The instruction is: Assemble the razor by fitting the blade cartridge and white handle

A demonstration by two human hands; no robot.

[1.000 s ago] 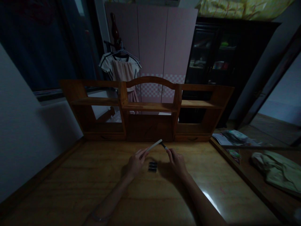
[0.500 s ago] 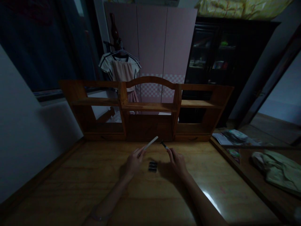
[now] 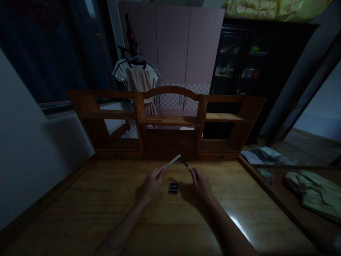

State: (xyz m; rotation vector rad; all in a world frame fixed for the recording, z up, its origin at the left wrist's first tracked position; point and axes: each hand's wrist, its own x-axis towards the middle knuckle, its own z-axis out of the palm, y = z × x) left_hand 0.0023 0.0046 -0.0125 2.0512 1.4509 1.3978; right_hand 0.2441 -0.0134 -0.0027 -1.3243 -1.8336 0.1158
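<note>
My left hand [image 3: 152,183] is closed around one end of a pale, flat stick [image 3: 172,162], which points up and to the right above the tabletop. My right hand [image 3: 199,180] pinches a slim razor-like tool [image 3: 186,164] with a dark handle, a pale band and a small dark crosswise head. The head of this tool is close to the free end of the stick, with a small gap between them. Between and below my hands, a small pack of dark bars [image 3: 173,188] lies on the wooden table [image 3: 170,224]. Dim light hides finer detail.
A wooden shelf unit [image 3: 170,121] stands along the table's far edge. At the left is a white wall [image 3: 21,149]. Beyond the raised right edge lie a light green cloth [image 3: 317,195] and some papers [image 3: 252,157].
The pale stick's free end has shifted very slightly to the right and tilted a little lower. Both hands keep their holds, and the pack stays on the table.
</note>
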